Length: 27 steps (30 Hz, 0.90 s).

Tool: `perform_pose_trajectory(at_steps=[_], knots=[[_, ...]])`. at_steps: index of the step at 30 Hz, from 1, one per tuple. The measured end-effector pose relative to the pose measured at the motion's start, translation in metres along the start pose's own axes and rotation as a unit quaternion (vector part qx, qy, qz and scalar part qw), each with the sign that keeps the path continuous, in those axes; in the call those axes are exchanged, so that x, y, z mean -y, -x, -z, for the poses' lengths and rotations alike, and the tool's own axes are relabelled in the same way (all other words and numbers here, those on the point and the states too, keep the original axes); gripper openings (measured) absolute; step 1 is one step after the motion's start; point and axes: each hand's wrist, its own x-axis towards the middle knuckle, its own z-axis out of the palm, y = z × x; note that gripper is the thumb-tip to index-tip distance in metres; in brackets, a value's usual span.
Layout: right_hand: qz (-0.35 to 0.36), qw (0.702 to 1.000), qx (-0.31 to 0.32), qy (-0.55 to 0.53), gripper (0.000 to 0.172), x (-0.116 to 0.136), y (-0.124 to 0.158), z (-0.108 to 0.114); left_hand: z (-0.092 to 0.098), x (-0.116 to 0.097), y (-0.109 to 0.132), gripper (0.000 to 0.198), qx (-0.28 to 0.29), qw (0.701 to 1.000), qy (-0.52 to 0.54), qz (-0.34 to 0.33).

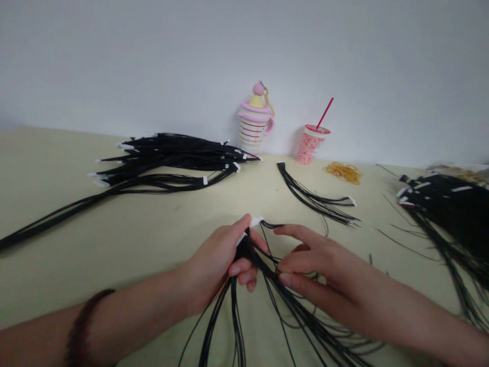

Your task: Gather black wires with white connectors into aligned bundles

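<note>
My left hand (216, 267) grips a bundle of thin black wires (244, 255) near its white-tipped connector end (255, 221), with the loose lengths hanging toward me. My right hand (317, 275) reaches in from the right. Its thumb and forefinger pinch a few of those wires (278, 270), and its other fingers stay above the strands. Part of the bundle is hidden behind my left fingers. A dark beaded bracelet (78, 331) circles my left wrist.
On the cream tabletop (114, 265) lie a large black wire bundle (171, 158), a smaller one (315, 196) and a heap (446, 214) at right. Orange rubber bands (344, 173), a pink-and-white striped mug (252, 127) and a red-strawed cup (309, 145) stand by the wall.
</note>
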Motion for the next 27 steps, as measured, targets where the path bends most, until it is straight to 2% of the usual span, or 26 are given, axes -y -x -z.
perform_pose_trajectory(at_steps=[5,14,18,21,24,27], knots=[[-0.024,0.998,-0.033,-0.057,0.022,-0.006,-0.002,0.004,0.004,0.0,-0.004,0.045,-0.002,1.0,0.013,0.01],[-0.053,0.994,-0.003,-0.091,0.02,-0.008,-0.001,0.005,0.004,-0.003,-0.005,0.045,0.003,0.999,0.025,0.031],[-0.039,0.994,-0.042,-0.095,0.018,-0.01,-0.005,0.008,0.004,-0.002,-0.005,0.045,0.005,1.0,0.009,0.001],[-0.083,0.987,-0.033,-0.137,0.018,-0.015,-0.009,0.018,0.002,-0.002,-0.004,0.045,-0.013,0.999,-0.017,-0.037],[-0.149,0.951,-0.036,-0.267,0.021,-0.024,-0.01,0.032,0.0,-0.001,-0.003,0.045,-0.015,0.997,-0.038,-0.06],[-0.175,0.888,-0.057,-0.42,0.019,-0.03,-0.007,0.043,-0.001,0.0,-0.002,0.045,-0.012,0.996,-0.048,-0.069]])
